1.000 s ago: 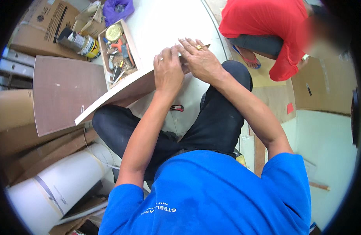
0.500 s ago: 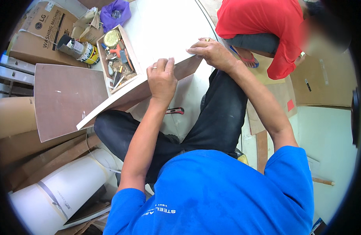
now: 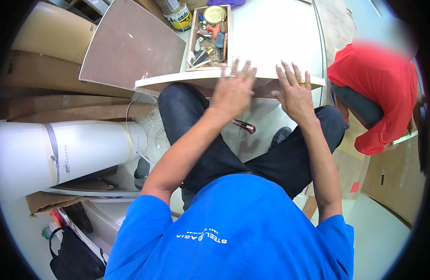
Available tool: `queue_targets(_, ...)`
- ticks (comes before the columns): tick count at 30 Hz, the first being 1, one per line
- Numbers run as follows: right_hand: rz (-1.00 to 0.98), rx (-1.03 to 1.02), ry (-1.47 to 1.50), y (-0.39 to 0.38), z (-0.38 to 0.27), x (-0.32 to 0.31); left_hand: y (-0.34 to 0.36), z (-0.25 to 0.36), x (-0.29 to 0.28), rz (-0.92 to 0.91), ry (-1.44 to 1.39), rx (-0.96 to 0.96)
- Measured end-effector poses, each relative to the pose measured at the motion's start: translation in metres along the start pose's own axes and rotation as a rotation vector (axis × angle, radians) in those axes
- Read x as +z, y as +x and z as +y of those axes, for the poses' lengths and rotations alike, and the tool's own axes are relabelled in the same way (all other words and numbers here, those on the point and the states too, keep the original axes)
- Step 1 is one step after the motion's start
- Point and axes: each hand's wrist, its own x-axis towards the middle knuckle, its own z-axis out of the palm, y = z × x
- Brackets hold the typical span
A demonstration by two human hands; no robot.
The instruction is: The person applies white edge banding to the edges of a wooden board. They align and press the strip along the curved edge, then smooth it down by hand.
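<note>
Both of my hands rest at the white edge of a thin brown board, which stands across my knees. My left hand lies over the edge near its middle, fingers stretched out and slightly blurred. Further right, my right hand has its fingers spread over the same edge, thumb apart. Neither hand grips anything. Below the board, a red and black utility knife lies on the floor between my legs.
Beyond the board sits a wooden tray of hand tools, with a paint can beside it. A brown panel leans at left above a white roll. At right crouches a person in red near cardboard.
My view has turned, so the board now lies nearly level across it. My left hand has changed from curled over the edge to stretched out; my right fingers have spread.
</note>
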Motion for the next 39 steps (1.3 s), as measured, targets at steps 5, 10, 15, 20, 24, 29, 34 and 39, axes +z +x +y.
queue_targets(5, 0.013, -0.008, 0.038, 0.003, 0.001, -0.003, -0.053, -0.097, -0.036, -0.04, 0.031, -0.276)
queue_targets(10, 0.082, -0.139, 0.288, 0.036, -0.057, 0.0, -0.052, -0.132, -0.048, 0.065, -0.375, -0.119)
queue_targets(15, 0.168, -0.252, 0.477, 0.072, -0.107, 0.024, -0.034, -0.116, -0.04, 0.121, -0.181, -0.037)
queue_targets(20, 0.285, -0.217, 0.457, 0.075, -0.109, 0.037, -0.031, -0.112, -0.029, 0.256, -0.027, 0.037)
queue_targets(24, 0.325, -0.218, 0.381, 0.076, -0.111, 0.04, -0.033, -0.106, -0.018, 0.272, -0.012, -0.037)
queue_targets(29, 0.231, -0.149, 0.384, 0.082, -0.116, 0.027, -0.036, -0.111, -0.021, 0.287, -0.057, -0.087)
queue_targets(34, 0.291, -0.254, 0.194, 0.09, -0.145, 0.016, -0.056, -0.156, -0.042, 0.33, -0.225, 0.023)
queue_targets(39, 0.13, -0.299, 0.383, 0.118, -0.188, 0.034, -0.067, -0.182, -0.048, 0.122, -0.129, -0.104)
